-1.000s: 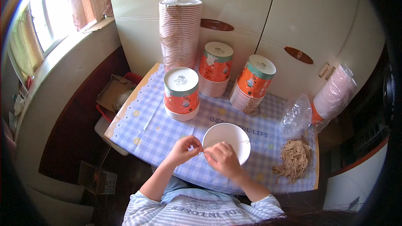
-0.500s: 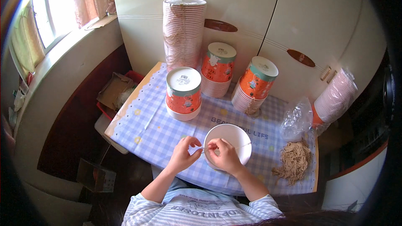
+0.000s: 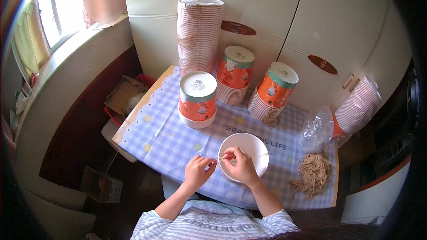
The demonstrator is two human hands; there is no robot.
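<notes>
A white-lined paper bucket [image 3: 249, 142] stands mouth up in front of me on the checked tablecloth. A thin string [image 3: 261, 155] runs across its mouth to the right rim. My right hand [image 3: 240, 165] is over the bucket's left half, thumb and fingers pinched on the string. Just outside the left rim, my left hand [image 3: 199, 171] pinches the string's end, its fingertips close to those of the right. Any knot between them is too small to make out. To the right lies a tangled heap of tan string [image 3: 314, 172].
Upside-down orange paper buckets stand behind: one short stack [image 3: 198, 102] at left, another [image 3: 235, 73] at centre, a third [image 3: 275, 91] at right. A tall wrapped stack [image 3: 199, 35] rises at back left. A clear plastic bag [image 3: 316, 129] and a leaning wrapped stack [image 3: 357, 106] are at right.
My left hand's fingers have closed in from a more spread curl to a pinch at the string. My right hand stays at the bucket's left rim. The view has shifted slightly.
</notes>
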